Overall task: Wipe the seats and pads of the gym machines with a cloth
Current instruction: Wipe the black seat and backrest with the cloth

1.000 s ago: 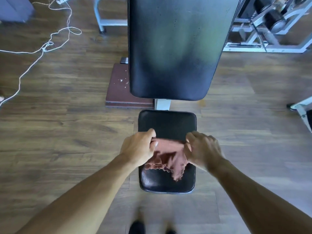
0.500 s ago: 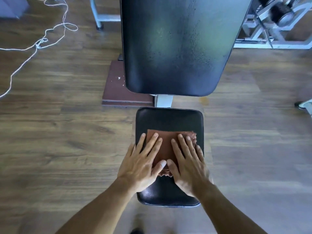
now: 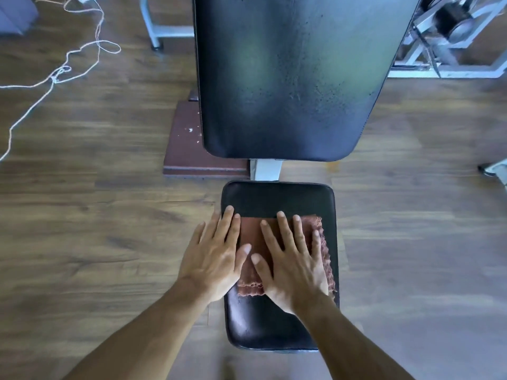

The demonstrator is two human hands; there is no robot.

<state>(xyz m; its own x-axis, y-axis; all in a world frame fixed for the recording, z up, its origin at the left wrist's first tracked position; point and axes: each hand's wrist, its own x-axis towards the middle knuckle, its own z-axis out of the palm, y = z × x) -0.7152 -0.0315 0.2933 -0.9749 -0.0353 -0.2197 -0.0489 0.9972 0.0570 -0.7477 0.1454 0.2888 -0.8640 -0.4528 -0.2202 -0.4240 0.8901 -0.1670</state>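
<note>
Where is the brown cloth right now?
In the head view, the cloth lies flat on the small black seat pad, pressed under the left hand and right hand.

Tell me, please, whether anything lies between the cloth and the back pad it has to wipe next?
Nothing visible does. The cloth lies flat on the seat under both hands, and only bare seat and a short frame gap separate it from the back pad.

Both hands are laid flat, fingers spread, on a reddish cloth spread over the black seat pad: left hand at its left edge, right hand across the middle. A back pad is seen beyond the fingertips.
</note>
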